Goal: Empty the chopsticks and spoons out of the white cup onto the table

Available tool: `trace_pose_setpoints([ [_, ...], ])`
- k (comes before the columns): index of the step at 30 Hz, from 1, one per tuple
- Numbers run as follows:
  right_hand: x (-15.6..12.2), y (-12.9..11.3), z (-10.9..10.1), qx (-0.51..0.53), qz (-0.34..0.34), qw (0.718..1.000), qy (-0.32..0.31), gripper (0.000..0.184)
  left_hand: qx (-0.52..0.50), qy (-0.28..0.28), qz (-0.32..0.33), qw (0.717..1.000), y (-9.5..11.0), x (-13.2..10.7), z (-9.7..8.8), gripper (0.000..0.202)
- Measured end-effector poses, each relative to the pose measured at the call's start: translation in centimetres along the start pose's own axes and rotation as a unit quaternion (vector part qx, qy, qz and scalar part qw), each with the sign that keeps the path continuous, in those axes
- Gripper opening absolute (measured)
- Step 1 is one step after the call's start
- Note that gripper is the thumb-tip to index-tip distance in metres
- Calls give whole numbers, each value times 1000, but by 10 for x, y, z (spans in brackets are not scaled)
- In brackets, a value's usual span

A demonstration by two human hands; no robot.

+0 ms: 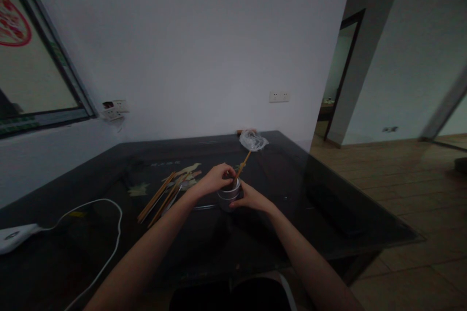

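Well, from here my right hand [251, 198] clasps the metal cup [226, 197] on the dark table [288, 165], whether my left hand [219, 177] pinches anything at its mouth I can't tell, and bumping the leaning wooden stick [246, 158] could tip it.

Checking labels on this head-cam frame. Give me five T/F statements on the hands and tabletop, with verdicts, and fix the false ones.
1. The right hand touches the side of the grey cup. True.
2. The left hand rests on the white cable. False: the left hand is at the cup's mouth, and the white cable is well off to its left.
3. A thin stick slants up out of the grey cup. True.
4. The loose chopsticks lie right of the cup. False: the loose chopsticks lie left of it.
5. The clear plastic bag is toward the wall side of the table. True.
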State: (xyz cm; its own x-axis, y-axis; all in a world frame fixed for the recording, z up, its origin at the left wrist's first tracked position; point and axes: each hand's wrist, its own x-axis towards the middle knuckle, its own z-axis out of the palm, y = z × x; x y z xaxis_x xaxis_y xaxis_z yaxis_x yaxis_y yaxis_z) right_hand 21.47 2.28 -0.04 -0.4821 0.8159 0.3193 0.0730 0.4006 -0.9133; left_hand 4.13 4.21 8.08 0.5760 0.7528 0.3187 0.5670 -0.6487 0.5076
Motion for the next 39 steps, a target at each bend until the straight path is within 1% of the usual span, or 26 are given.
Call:
trace_pose_setpoints([
  [4,2,6,-1,6,-12,1000,-3,87,14,-23,19,999,4,0,-2,17],
  [9,2,9,-1,0,6,1000,1,85,31,-33,35,998,8,4,2,17],
  [13,2,8,-1,-13,3,1000,2,85,69,-31,50,996,10,6,4,12],
  [20,1,3,-3,-39,15,999,6,86,119,-35,95,988,4,9,5,5],
  [23,0,2,-3,-53,14,999,5,84,135,-40,106,984,1,7,3,6],
  [27,1,5,-3,-54,1,999,0,86,134,-35,85,987,4,0,-4,11],
  [32,1,8,-3,-51,-1,999,1,89,130,-49,58,989,11,-7,-10,11],
  [39,1,4,-2,-29,7,1000,4,90,140,-67,75,985,10,-6,-10,13],
])
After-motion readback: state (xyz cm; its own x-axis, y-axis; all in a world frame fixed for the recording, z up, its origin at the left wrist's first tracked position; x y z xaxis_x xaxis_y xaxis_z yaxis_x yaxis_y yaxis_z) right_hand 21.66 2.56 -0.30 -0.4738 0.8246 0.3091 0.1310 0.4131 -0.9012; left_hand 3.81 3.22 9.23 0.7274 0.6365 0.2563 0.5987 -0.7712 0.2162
